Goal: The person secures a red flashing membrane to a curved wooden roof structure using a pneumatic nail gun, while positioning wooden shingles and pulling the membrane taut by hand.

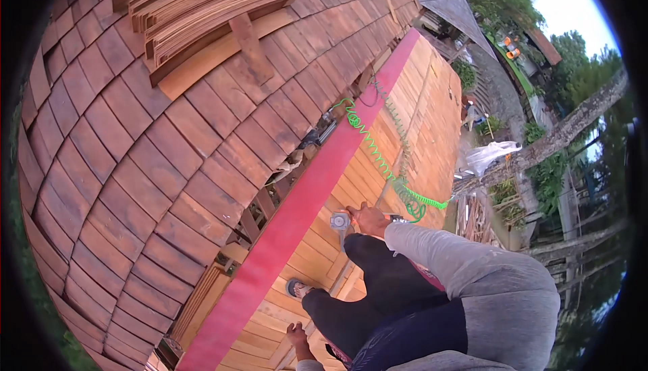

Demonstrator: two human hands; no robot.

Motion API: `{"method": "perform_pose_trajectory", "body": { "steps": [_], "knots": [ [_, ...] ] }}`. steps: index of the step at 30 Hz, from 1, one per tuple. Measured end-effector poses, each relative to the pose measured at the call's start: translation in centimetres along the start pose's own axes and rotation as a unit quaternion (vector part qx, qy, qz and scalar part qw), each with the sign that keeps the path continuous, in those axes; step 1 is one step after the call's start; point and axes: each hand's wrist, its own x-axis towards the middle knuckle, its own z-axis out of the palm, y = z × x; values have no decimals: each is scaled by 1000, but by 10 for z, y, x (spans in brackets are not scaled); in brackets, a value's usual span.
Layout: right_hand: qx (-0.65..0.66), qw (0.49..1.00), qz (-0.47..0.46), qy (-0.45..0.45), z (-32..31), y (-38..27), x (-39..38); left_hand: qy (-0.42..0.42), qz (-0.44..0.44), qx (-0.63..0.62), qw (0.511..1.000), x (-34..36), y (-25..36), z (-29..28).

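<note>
My right hand (370, 221) is closed round the grip of an air nail gun (339, 220), held low over the wooden boards near my knee. A green coiled air hose (381, 160) runs over the boards and loops close to the tool. Low in the view, my left hand (296, 334) hangs over the boards with its fingers curled in. Whether anything is in it, I cannot make out. My sandalled foot (295, 288) rests on the boards between the hands, beside a long red strip (297, 209).
Overlapping wooden shingles (162, 148) cover the slope at left. A stack of thin wooden shingles (209, 10) lies on it. Beside the red strip is an open gap (260, 209). Beyond the boards' right edge, the ground lies far below, with a tree trunk (574, 118).
</note>
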Motion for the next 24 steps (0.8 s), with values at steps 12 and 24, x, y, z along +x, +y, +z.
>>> {"method": "perform_pose_trajectory", "body": {
  "steps": [12, 24],
  "knots": [
    [310, 866, 392, -34, 109, 204, -193, 109, 635, 396, 654, -80, 535, 71],
    [447, 772, 440, -103, 115, 296, -216, 240, 320, 602, 691, -33, 659, 269]
  ]
}}
